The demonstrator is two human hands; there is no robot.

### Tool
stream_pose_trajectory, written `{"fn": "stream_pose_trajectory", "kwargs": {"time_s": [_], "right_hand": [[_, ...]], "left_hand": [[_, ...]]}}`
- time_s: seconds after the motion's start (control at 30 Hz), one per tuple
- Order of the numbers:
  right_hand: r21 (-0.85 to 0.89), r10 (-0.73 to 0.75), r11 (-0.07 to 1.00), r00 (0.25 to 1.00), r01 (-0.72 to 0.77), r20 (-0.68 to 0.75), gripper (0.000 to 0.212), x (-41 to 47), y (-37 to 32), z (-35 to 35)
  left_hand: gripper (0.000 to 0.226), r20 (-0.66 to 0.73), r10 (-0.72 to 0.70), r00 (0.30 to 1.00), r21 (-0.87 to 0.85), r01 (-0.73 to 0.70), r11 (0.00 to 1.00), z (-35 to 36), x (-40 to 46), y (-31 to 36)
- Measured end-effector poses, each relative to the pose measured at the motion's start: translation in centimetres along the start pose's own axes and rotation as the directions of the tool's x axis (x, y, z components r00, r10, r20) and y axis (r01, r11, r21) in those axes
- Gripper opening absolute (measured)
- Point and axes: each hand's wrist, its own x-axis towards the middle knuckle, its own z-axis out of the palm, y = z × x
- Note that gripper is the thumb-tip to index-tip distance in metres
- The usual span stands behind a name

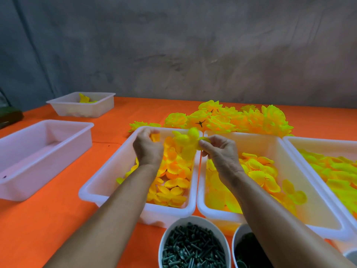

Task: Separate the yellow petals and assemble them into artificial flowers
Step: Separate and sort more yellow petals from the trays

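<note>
Two hands work above the middle white tray (pixel 108 176) of loose yellow petals (pixel 173 182). Right hand (pixel 220 151) pinches a yellow petal cluster (pixel 186 141) over the tray's far-right corner; left hand (pixel 147 145), fingers curled, grips a small petal (pixel 155 136) near the tray's far rim. Finished flowers (pixel 231 118) lie beyond the tray on the orange counter (pixel 48 219).

Three petal-filled trays (pixel 195 207) are set side by side, finished flowers (pixel 228 118) heaped behind, two bowls (pixel 166 235) of what may be stems in front.
</note>
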Motion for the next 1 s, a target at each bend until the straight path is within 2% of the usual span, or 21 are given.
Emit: {"fn": "stream_pose_trajectory", "kwargs": {"time_s": [0.07, 0.13, 0.17, 0.3, 0.47, 0.53, 0.6, 0.63, 0.67, 0.73, 0.83, 0.93, 1.0], "right_hand": [[-0.008, 0.009, 1.0, 1.0, -0.009, 0.017, 0.016, 0.0, 0.0, 0.0], [-0.06, 0.042, 0.998, 0.992, -0.035, 0.116, 0.006, -0.3, 0.1, 0.3], [-0.062, 0.055, 0.997, 0.99, -0.047, 0.131, 0.005, -0.3, 0.1, 0.4], [0.011, 0.087, 0.996, 0.992, -0.088, 0.086, 0.016, -0.1, -0.1, 0.1], [0.001, 0.107, 0.994, 0.991, -0.107, 0.084, 0.01, -0.2, -0.2, 0.1], [0.0, 0.11, 0.994, 0.991, -0.11, 0.076, 0.01, -0.3, -0.3, 0.0], [0.005, 0.116, 0.993, 0.99, -0.116, 0.08, 0.015, -0.3, -0.3, 0.0], [0.009, 0.118, 0.993, 0.989, -0.119, 0.088, 0.016, -0.3, -0.3, 0.0], [0.015, 0.12, 0.992, 0.988, -0.122, 0.101, 0.014, -0.3, -0.3, 0.0], [0.038, 0.121, 0.991, 0.983, -0.127, 0.136, 0.01, -0.3, -0.4, 0.1], [0.069, 0.111, 0.99, 0.978, -0.125, 0.176, 0.009, -0.2, -0.4, 0.1], [0.065, 0.091, 0.993, 0.985, -0.102, 0.145, 0.014, -0.3, -0.3, 0.2], [0.067, 0.085, 0.994, 0.992, -0.091, 0.096, 0.017, -0.2, -0.3, 0.1]], "left_hand": [[0.032, -0.017, 0.045, 0.999, 0.064, -0.043, 0.997, -0.2, 0.2, -0.2], [0.035, 0.107, 0.142, 0.984, 0.118, -0.155, 0.981, 0.2, -0.5, 0.0], [0.036, 0.161, 0.148, 0.976, 0.144, -0.172, 0.975, 0.5, -0.9, 0.1], [0.033, 0.209, -0.011, 0.978, 0.257, -0.044, 0.966, 0.6, -0.8, -0.1], [0.012, 0.308, -0.122, 0.943, 0.304, 0.024, 0.952, 0.4, -1.3, 0.3], [0.011, 0.268, -0.077, 0.96, 0.225, 0.016, 0.974, 0.3, -1.2, 0.6], [0.012, 0.209, 0.005, 0.978, 0.044, -0.014, 0.999, 0.2, -1.2, 0.8], [0.013, 0.231, 0.018, 0.973, -0.075, -0.001, 0.997, 0.1, -1.3, 1.0], [0.015, 0.3, 0.017, 0.954, -0.186, 0.041, 0.982, -0.1, -1.5, 1.3], [0.021, 0.488, 0.006, 0.873, -0.32, 0.172, 0.932, -0.2, -1.9, 1.8], [0.033, 0.664, -0.002, 0.747, -0.345, 0.309, 0.886, -0.2, -1.9, 1.7], [0.015, 0.647, 0.009, 0.762, -0.454, 0.376, 0.808, -0.3, -1.9, 1.7], [0.011, 0.627, 0.014, 0.779, -0.494, 0.383, 0.781, -0.3, -1.9, 1.7]]}}
